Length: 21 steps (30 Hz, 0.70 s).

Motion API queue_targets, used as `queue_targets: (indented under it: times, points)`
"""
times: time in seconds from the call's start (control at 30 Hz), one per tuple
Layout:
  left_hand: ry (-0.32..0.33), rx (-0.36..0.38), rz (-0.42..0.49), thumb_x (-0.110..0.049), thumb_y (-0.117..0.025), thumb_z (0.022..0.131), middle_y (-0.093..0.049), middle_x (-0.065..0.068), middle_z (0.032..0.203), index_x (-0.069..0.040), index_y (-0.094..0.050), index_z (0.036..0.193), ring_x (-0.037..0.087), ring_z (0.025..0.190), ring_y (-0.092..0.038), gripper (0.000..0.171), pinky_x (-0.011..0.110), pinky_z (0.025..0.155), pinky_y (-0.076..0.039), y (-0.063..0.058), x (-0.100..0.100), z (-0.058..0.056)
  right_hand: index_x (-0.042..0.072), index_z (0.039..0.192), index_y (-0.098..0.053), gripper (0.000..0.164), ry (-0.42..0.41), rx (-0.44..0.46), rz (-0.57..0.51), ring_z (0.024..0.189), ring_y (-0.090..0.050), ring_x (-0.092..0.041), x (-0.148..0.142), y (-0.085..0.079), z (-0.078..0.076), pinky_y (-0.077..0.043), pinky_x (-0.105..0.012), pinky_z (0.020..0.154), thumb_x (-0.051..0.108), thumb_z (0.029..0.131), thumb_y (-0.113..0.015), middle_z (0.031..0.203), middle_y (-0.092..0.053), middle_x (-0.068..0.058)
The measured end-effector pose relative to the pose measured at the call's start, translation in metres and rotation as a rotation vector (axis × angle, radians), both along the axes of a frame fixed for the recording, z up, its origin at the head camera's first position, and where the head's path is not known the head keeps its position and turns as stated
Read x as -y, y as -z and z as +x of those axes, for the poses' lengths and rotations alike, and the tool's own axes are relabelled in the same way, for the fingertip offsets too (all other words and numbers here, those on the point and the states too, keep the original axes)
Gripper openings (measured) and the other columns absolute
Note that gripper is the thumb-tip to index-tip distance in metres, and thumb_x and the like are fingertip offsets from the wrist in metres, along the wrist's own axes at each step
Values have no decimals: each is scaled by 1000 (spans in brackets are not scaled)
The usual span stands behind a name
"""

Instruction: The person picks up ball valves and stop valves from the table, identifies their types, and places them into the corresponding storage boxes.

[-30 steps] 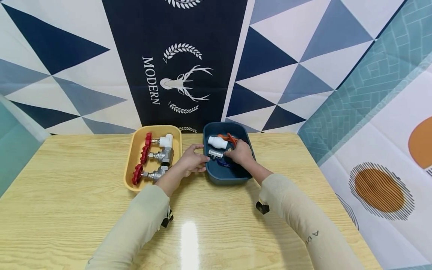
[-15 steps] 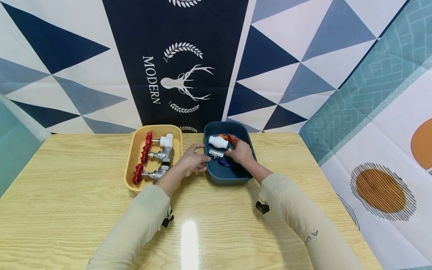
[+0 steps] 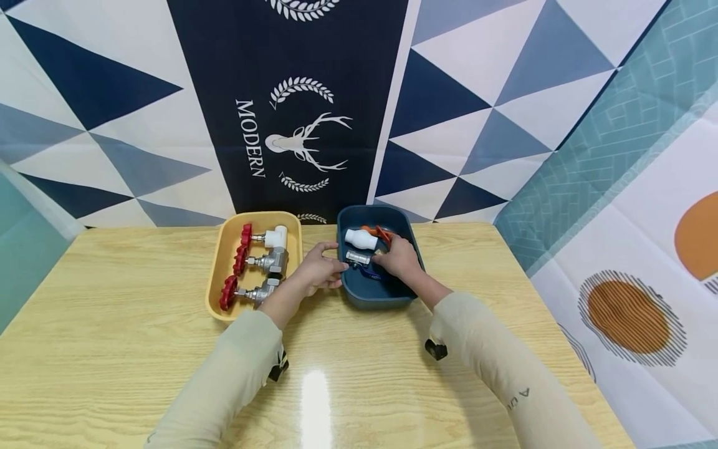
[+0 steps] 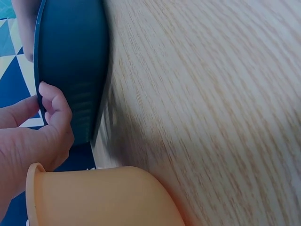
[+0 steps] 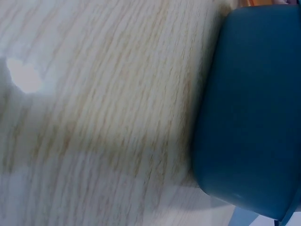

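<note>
My left hand pinches the left rim of a dark blue plastic bin; in the left wrist view, the curled fingers lie outside its wall. My right hand reaches down into the bin and grips an orange-handled valve, its fingertips partly hidden. Beside that hand lie a white plastic valve, a short silver valve and a blue lever handle. The right wrist view shows the bin's outer wall, with the right hand almost wholly out of frame.
A yellow bin stands left of the left hand. It holds a white valve and two metal valves, all with red handwheels. Both bins sit at the back of the wooden table, close to a patterned cloth backdrop.
Both hands keep nearly the same places at the blue bin. The head view has shifted slightly; no item has visibly left or entered either bin.
</note>
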State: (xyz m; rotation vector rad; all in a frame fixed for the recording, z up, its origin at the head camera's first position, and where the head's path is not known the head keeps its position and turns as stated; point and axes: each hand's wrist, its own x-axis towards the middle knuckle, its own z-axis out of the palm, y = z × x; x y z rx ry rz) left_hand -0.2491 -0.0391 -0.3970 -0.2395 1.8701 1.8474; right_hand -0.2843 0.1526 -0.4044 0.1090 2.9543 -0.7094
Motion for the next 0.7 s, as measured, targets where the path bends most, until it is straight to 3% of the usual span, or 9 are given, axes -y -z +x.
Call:
queue_targets:
  times: [0.1, 0.33, 0.6, 0.7]
  points:
    - [-3, -1, -5, -5, -59, 90, -57, 10, 104, -19, -32, 140, 15, 68, -53, 59, 22, 59, -52, 1, 1, -1, -4, 121, -53, 56, -13, -27, -9, 81, -55, -26, 0, -1, 1, -47, -35, 71, 32, 80, -70, 99, -60, -16]
    - [-16, -24, -20, -4, -58, 90, -58, 11, 103, -17, -31, 142, 15, 68, -53, 59, 22, 58, -51, 3, 5, -1, -6, 135, -43, 64, -35, -70, -110, 102, -55, -30, 1, -11, 10, -48, -42, 88, 28, 85, -64, 127, -54, -23]
    - [-12, -55, -59, -4, -58, 90, -55, 12, 103, -12, -29, 142, 15, 69, -53, 60, 21, 58, -51, 7, 9, -3, -3, 133, -46, 53, -32, -133, -229, 96, -57, -27, 2, -17, 15, -48, -38, 79, 24, 89, -60, 123, -57, -21]
    - [-5, -55, -85, -6, -58, 90, -54, 16, 111, -10, -29, 142, 19, 82, -56, 60, 30, 70, -55, 6, 10, -3, -1, 131, -49, 49, -34, -160, -260, 97, -57, -27, -1, -17, 14, -49, -38, 80, 24, 90, -60, 119, -59, -20]
